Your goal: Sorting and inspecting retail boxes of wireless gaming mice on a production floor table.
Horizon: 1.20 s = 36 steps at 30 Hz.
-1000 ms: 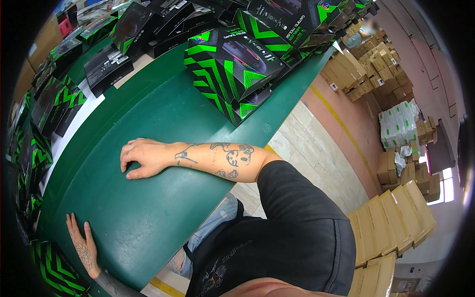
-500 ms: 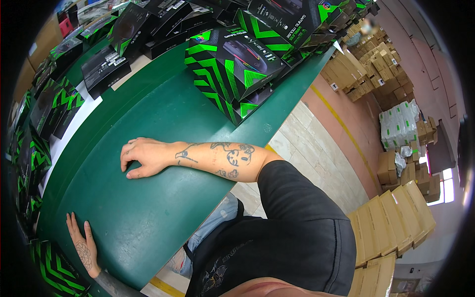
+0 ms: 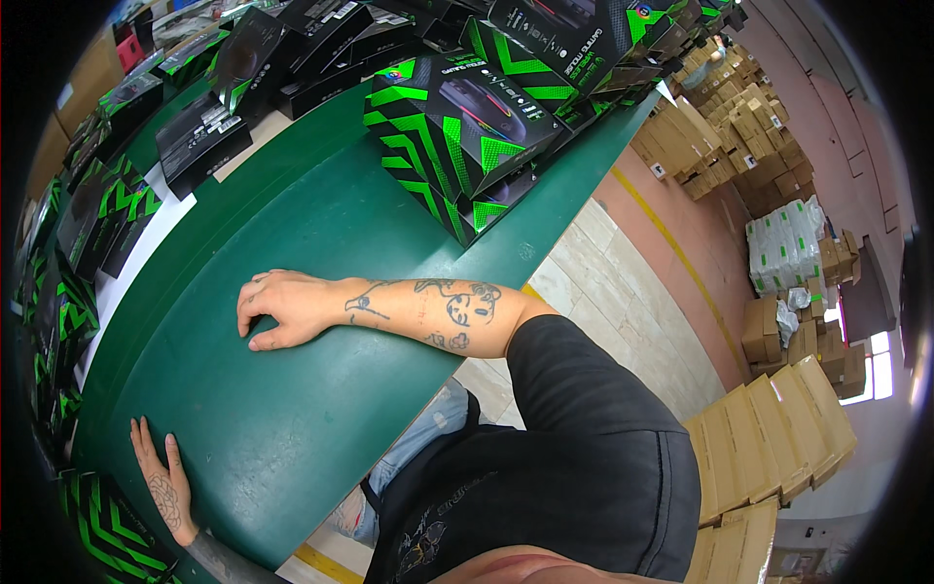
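Note:
My left hand (image 3: 165,484) lies at the lower left edge of the green table (image 3: 321,219), fingers stretched out and thumb apart, holding nothing. Close beside it is a black box with green chevrons (image 3: 112,526). Farther in, my right hand (image 3: 287,311) rests palm down on the table. Its fingers bend loosely over the surface, the thumb stands away from them, and nothing shows in its grasp. The tattooed right forearm lies across the table edge. Beyond that hand, a black and green gaming mouse box (image 3: 467,127) sits stacked on another similar box.
More mouse boxes (image 3: 574,49) are piled at the far end. Several black boxes (image 3: 204,146) line the strip beyond the table's left rim. To the right, past the tiled floor (image 3: 603,282), stand brown cartons (image 3: 769,438) and a plastic-wrapped stack (image 3: 783,248).
Boxes along the strip beyond the left rim have slid slightly left and nearer. Both my hands and the stacked boxes on the table have stayed in place.

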{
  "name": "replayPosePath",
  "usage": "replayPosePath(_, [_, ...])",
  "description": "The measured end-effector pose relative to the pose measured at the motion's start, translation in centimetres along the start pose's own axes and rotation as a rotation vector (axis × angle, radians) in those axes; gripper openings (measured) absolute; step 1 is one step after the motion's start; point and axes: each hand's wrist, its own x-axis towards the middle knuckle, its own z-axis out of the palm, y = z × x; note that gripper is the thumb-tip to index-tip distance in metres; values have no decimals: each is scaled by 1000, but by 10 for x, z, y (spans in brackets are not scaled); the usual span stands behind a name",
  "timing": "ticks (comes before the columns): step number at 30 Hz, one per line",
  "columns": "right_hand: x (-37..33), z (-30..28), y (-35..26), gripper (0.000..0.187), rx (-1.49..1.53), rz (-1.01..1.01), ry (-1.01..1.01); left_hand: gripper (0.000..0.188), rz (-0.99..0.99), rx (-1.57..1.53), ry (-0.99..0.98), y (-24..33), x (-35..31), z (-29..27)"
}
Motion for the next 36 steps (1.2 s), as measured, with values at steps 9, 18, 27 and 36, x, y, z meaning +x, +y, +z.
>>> replayPosePath(9, [1,-1,-1,24,-6,-7,-2,52,-11,4,-3,2,-1,-2])
replayPosePath(18, [1,1,-3,24,0,-12,-6,52,-13,7,-5,-2,-3,-3])
replayPosePath(27, [0,-1,-2,24,-3,7,-9,52,-24,6,-10,1,-1,-2])
replayPosePath(36, [2,1,-5,24,10,1,-10,52,-30,2,-15,1,-4,-7])
